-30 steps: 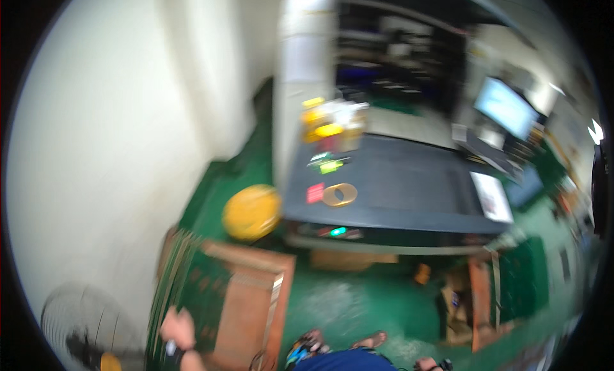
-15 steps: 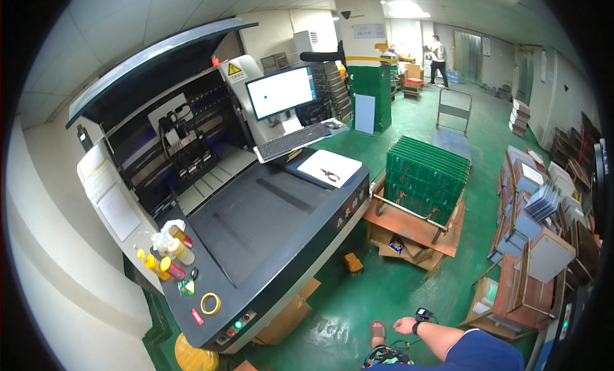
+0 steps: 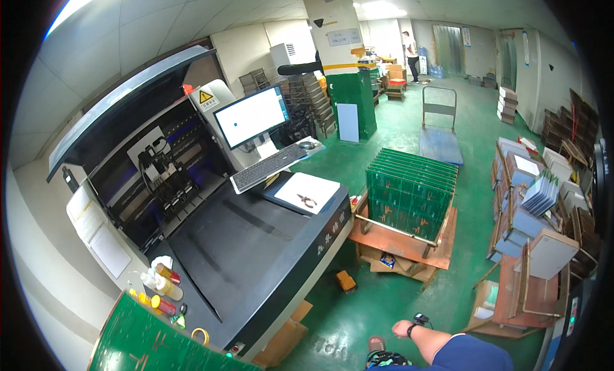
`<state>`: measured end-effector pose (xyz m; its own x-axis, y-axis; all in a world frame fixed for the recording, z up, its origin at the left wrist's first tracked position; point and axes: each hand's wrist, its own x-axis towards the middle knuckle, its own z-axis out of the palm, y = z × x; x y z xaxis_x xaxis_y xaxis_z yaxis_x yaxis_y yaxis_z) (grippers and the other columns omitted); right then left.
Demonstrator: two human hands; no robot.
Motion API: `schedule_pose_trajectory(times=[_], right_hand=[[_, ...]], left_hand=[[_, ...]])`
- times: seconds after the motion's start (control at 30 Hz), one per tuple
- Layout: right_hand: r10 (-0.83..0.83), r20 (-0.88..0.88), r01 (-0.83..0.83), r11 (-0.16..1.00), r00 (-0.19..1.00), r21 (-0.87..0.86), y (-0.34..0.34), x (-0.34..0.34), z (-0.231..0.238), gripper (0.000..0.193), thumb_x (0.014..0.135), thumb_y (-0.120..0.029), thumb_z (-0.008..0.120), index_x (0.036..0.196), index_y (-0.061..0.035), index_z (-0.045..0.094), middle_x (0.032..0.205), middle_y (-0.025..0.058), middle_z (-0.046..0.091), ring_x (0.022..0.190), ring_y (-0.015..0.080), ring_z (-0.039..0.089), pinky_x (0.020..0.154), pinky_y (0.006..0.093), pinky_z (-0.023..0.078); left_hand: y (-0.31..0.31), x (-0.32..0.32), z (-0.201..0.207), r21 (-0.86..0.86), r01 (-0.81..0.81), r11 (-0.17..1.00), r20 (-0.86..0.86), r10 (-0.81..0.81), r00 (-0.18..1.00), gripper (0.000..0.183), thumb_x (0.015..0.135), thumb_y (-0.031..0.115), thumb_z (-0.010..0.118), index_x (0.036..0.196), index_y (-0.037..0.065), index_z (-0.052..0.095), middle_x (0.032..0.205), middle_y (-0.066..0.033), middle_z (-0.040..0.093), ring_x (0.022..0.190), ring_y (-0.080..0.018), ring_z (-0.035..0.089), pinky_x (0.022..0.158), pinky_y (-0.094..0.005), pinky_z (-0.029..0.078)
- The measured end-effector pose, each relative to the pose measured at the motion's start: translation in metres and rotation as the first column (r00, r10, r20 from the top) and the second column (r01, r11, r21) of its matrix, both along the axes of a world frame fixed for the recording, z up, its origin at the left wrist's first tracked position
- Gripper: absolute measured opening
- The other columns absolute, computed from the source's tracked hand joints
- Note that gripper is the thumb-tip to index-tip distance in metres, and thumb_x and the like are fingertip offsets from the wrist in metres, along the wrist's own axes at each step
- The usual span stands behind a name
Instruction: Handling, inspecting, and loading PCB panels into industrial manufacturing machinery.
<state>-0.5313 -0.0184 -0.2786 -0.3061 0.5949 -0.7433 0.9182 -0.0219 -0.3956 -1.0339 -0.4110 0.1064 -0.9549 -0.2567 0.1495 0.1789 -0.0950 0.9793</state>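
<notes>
Right hand (image 3: 401, 329), bare below a black wristband (image 3: 419, 322), hangs low over a green floor (image 3: 332, 336), nothing visible in its grasp; whether the fingers are clenched or relaxed is too small to tell. The left hand is out of view.

Looming at the lower left is a green panel (image 3: 169, 348), close to the camera and overlapping the near corner of a machine's dark bench (image 3: 256, 227); what supports it cannot be seen. It looks stiff, thin and fairly light for its breadth, though awkward to balance, with a smooth face that may be slippery and could scratch. Opposite edges seem the safest place to take hold, clear of its small coppery marks.

More glossy green panels (image 3: 409, 201) stand upright in a spaced row to the right of the bench, above a flat reddish-brown board (image 3: 441, 243), with a slim metal rail (image 3: 393, 229) along their near side. Red-handled pliers (image 3: 307, 200) rest on a white rectangular sheet (image 3: 323, 187). Rounded plastic bottles (image 3: 167, 288) and a yellow ring of tape (image 3: 206, 334) sit near the green panel.
</notes>
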Motion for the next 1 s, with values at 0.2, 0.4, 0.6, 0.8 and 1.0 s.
schedule_pose_trajectory(times=[0.2,0.4,0.6,0.8,1.0], right_hand=[[-0.527,-0.359,0.448,0.848,0.77,-0.284,0.048,-0.049,0.076,0.035,0.085,-0.022,0.049,0.116,-0.0081,0.054,0.102,0.0058,0.063,0.084,0.017,0.063,0.065,0.0293,0.05],[-0.732,-0.438,0.532,0.68,0.522,-0.505,0.066,-0.019,0.11,0.033,0.088,-0.017,0.05,0.118,-0.0034,0.05,0.1,0.0107,0.062,0.082,0.0219,0.063,0.068,0.0334,0.051],[-0.786,-0.45,0.525,0.618,0.423,-0.585,0.088,0.007,0.114,0.028,0.088,-0.019,0.05,0.113,-0.0072,0.053,0.098,0.0062,0.062,0.079,0.0205,0.062,0.067,0.0363,0.05],[-0.779,-0.562,0.533,0.611,0.277,-0.585,0.103,0.002,0.151,0.031,0.087,-0.027,0.051,0.113,-0.0094,0.051,0.093,0.0041,0.062,0.072,0.0183,0.058,0.063,0.0376,0.049],[-0.434,-0.88,0.199,0.896,0.195,-0.397,0.107,-0.039,0.143,0.046,0.09,-0.033,0.045,0.129,-0.0098,0.039,0.101,0.0097,0.055,0.087,0.0228,0.055,0.061,0.034,0.049]], left_hand=[[0.208,0.052,-0.029,0.409,0.295,0.864,0.275,-0.425,0.862,0.042,0.088,0.029,0.05,0.117,-0.001,0.049,0.115,-0.0141,0.052,0.099,-0.0291,0.049,0.085,-0.0419,0.04],[0.346,0.09,-0.077,0.421,0.557,0.716,0.261,-0.684,0.681,0.037,0.091,0.033,0.049,0.115,0.006,0.052,0.113,-0.0072,0.055,0.101,-0.0209,0.05,0.088,-0.0382,0.041],[0.395,0.115,-0.085,0.505,0.656,0.561,0.281,-0.825,0.49,0.042,0.093,0.037,0.043,0.118,0.004,0.05,0.12,-0.0072,0.051,0.106,-0.0227,0.048,0.094,-0.0398,0.035],[0.432,0.149,-0.066,0.552,0.691,0.467,0.274,-0.884,0.378,0.042,0.094,0.037,0.04,0.12,0.004,0.049,0.121,-0.0082,0.051,0.107,-0.0243,0.048,0.094,-0.0399,0.036],[0.47,0.157,-0.085,0.623,0.743,0.244,0.178,-0.969,0.17,0.043,0.094,0.04,0.035,0.119,0.007,0.048,0.119,-0.0088,0.052,0.108,-0.0275,0.049,0.092,-0.0461,0.039]])
